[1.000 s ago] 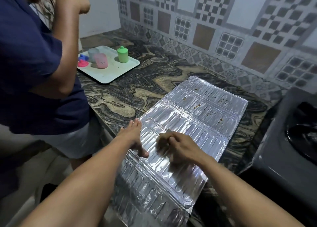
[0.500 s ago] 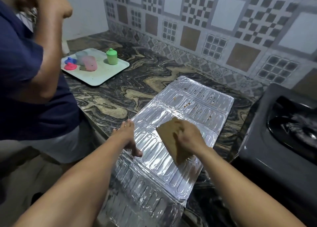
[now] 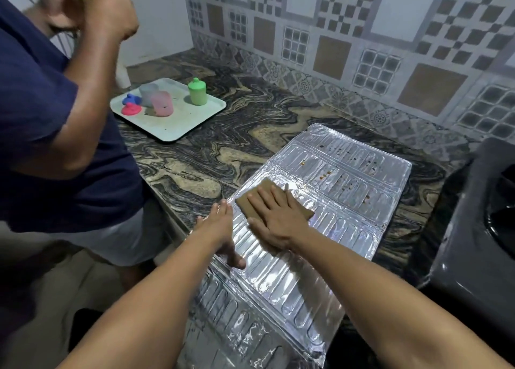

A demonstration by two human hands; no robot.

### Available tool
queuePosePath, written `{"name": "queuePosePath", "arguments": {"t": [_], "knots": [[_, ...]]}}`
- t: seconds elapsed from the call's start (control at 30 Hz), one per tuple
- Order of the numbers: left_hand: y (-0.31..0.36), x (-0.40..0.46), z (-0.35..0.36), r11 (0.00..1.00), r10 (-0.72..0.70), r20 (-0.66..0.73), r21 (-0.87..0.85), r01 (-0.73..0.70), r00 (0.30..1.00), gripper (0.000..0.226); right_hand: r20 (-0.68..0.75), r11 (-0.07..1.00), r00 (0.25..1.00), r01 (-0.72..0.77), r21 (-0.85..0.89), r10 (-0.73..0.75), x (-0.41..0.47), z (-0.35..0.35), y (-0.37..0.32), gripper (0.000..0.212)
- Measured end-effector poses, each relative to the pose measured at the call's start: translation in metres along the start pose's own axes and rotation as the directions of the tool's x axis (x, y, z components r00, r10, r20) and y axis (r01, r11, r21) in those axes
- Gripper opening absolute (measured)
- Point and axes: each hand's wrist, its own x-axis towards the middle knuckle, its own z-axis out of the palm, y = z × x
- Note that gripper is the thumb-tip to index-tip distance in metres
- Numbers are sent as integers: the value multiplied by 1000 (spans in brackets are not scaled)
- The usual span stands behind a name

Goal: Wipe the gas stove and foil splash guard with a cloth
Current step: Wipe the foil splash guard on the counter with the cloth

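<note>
The foil splash guard [image 3: 320,201] lies flat on the marbled counter [image 3: 223,145], left of the gas stove [image 3: 473,229]. The right hand [image 3: 278,218] presses the brown cloth [image 3: 250,198] onto the guard, fingers straight and slightly spread. The left hand [image 3: 220,229] rests on the guard's left edge, fingers straight and together.

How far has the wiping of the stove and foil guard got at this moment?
Done: nothing looks finished. In hand: the right hand presses the brown cloth flat on the foil splash guard lying on the counter, while the left hand steadies its edge. Left: the brown spots on the far panels are unwiped, and the gas stove at right is untouched.
</note>
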Motion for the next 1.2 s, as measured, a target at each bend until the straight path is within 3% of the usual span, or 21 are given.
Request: {"name": "queuePosePath", "arguments": {"t": [0.27,0.33,0.47,0.53,0.6,0.73,0.8,0.87,0.93,1.0,1.1,1.2], "knots": [[-3,2,2,997,17,14,-74,-16,1000,150,-15,948,952,-303,93,306,52,-11,28,71],[-2,2,1,998,10,17,-64,-9,1000,150,-6,957,959,-283,71,284,47,-11,21,70],[-4,4,4,999,-7,15,-35,8,1000,151,8,997,997,-74,12,74,11,-2,6,67],[-3,4,4,1000,-4,17,-29,5,1000,152,14,997,997,-80,18,80,-11,0,13,66],[-2,3,3,1000,-6,15,-17,7,1000,151,5,977,979,-205,54,205,-33,1,24,66],[2,-5,1,992,-34,27,119,31,999,149,-37,861,868,-485,154,495,-73,2,29,70],[8,-13,-1,972,-65,32,226,57,997,141,-39,847,856,-503,173,516,-82,2,15,72],[12,-17,-8,971,-92,14,222,87,996,108,-22,848,859,-501,175,512,-84,3,-2,74],[18,-18,-14,972,-94,-91,207,111,991,73,0,855,865,-495,154,501,-87,4,-16,74],[24,-15,-16,968,-64,-266,219,125,962,56,19,869,878,-477,129,479,-92,5,-26,74],[31,-1,-16,993,57,-350,113,-19,935,56,-4,895,899,-436,95,438,-102,6,-38,76],[29,18,-7,993,110,-253,-5,-116,961,78,-6,920,921,-388,49,389,-109,7,-47,78]]}}
